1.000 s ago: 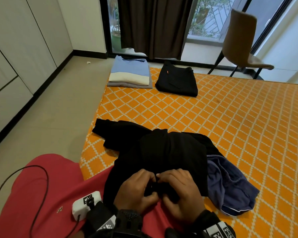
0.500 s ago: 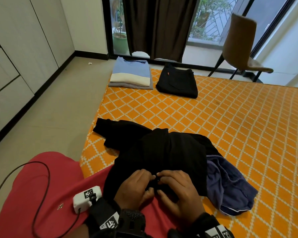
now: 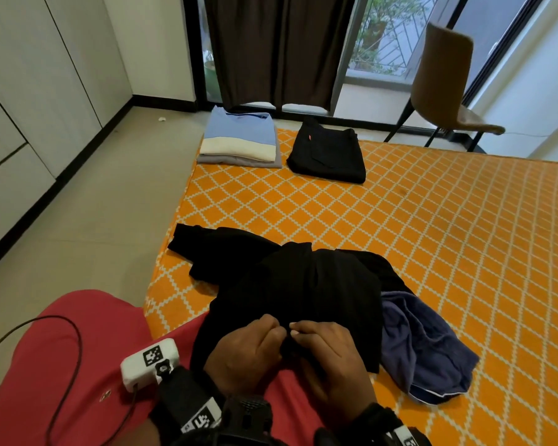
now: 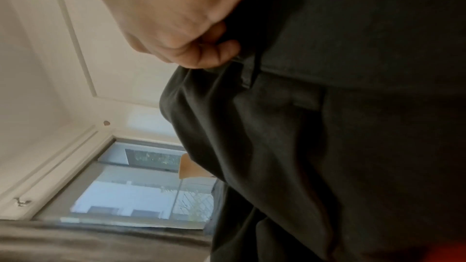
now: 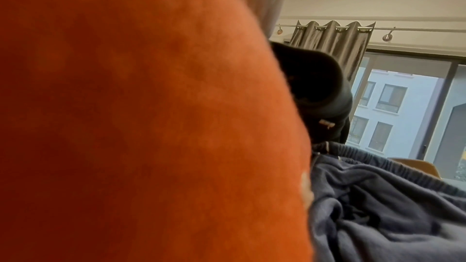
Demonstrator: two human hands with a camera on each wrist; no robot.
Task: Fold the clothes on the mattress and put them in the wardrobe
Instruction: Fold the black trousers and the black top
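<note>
A black pair of trousers [image 3: 303, 284] lies crumpled at the near edge of the orange patterned mattress [image 3: 432, 236] and over my red-clad lap. Both hands meet at its waistband: my left hand [image 3: 248, 352] and my right hand [image 3: 329, 355] have curled fingers pinching the black cloth. The left wrist view shows my left hand's fingers [image 4: 201, 55] gripping the trousers [image 4: 327, 146] by the waistband. A dark blue garment [image 3: 426, 346] lies bunched to the right of the trousers, also seen as blue cloth [image 5: 378, 206]. My right hand is hidden in the right wrist view.
At the mattress's far edge lie a folded stack of blue, cream and grey tops [image 3: 239, 140] and folded black trousers [image 3: 327, 156]. White wardrobe doors [image 3: 29, 91] line the left wall. A brown chair [image 3: 445, 85] stands beyond the mattress by the dark curtain [image 3: 277, 49].
Both hands have stayed on the waistband with only small finger shifts. The head view has tilted slightly; the clothes have not moved.
</note>
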